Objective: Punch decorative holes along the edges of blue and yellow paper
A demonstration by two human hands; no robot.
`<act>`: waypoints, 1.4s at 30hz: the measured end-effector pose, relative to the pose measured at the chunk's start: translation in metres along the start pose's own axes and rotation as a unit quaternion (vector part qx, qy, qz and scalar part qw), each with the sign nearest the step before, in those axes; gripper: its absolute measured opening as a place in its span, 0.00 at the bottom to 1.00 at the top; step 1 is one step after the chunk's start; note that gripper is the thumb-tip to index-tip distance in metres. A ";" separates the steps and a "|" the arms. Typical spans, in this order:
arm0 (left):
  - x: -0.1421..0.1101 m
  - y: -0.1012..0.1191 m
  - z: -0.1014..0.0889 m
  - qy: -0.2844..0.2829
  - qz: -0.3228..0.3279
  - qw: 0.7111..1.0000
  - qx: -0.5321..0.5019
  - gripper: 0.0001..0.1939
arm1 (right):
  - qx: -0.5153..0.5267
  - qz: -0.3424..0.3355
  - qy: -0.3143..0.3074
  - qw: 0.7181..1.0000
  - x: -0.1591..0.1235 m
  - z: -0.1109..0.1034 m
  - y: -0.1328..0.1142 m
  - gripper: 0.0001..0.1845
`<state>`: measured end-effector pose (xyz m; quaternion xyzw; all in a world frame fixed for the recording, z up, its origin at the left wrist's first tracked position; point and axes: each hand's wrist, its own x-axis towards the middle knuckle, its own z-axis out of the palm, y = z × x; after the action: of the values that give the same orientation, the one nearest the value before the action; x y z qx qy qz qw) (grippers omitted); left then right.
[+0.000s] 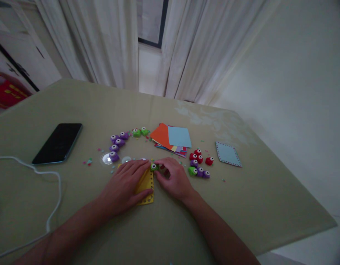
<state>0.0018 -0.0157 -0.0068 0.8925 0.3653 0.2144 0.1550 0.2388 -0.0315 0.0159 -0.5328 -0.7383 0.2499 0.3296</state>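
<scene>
A yellow sheet of paper (144, 186) with small punched shapes along its edges lies on the table. My left hand (125, 182) rests flat over it, fingers stretched out, covering much of the sheet. At the sheet's upper right corner sits a small green craft punch (154, 167) with an eye-like knob. My right hand (174, 176) holds this punch between thumb and fingers. Right of that hand stands a cluster of red, purple and green punches (200, 172). Beyond my left hand, several purple punches (114, 148) form a curved row.
A stack of coloured paper (179, 137) lies beyond my hands. To the right is a light blue punched sheet (228, 154). A black phone (58, 143) and white cable (59, 191) are at left. Green punches (140, 131) and paper bits (89, 162) dot the table.
</scene>
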 end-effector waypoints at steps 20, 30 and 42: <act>0.000 0.002 -0.001 0.012 -0.007 0.999 0.043 0.39 | 0.020 0.018 -0.016 1.000 0.000 0.003 0.008 0.13; -0.003 0.002 0.000 -0.003 0.012 0.999 0.037 0.39 | 0.050 0.035 -0.045 0.997 -0.003 -0.008 0.003 0.17; -0.003 -0.010 -0.012 -0.010 0.001 0.999 0.039 0.34 | 0.057 0.031 -0.046 0.997 -0.007 -0.011 0.007 0.18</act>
<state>-0.0119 -0.0090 -0.0013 0.9003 0.3713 0.1906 0.1234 0.2529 -0.0355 0.0169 -0.5237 -0.7205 0.3257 0.3171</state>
